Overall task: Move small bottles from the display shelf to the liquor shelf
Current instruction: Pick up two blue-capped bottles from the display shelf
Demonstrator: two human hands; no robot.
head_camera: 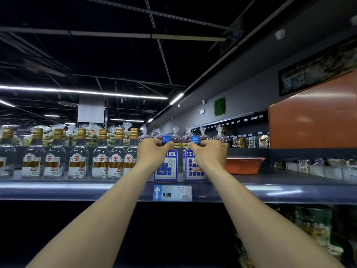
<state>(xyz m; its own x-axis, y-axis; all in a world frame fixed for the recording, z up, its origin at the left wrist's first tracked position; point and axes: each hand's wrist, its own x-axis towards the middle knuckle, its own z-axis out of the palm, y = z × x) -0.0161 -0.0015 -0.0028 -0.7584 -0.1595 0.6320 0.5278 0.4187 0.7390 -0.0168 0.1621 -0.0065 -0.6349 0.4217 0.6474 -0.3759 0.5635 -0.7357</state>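
Two small clear bottles with blue caps and blue-and-white labels stand upright side by side on the dark shelf (pixel 270 178). My left hand (pixel 152 151) grips the left bottle (pixel 167 170) around its shoulder, just under the cap. My right hand (pixel 209 152) grips the right bottle (pixel 194 169) the same way. Both bottle bases appear to sit on the shelf surface, above a blue price tag (pixel 172 193).
A row of gold-capped clear bottles (pixel 100 157) with white and gold labels fills the shelf to the left. An orange bowl (pixel 243 164) sits right of my right hand. Bagged snacks (pixel 181 136) line the far side. An orange panel (pixel 313 117) rises at right.
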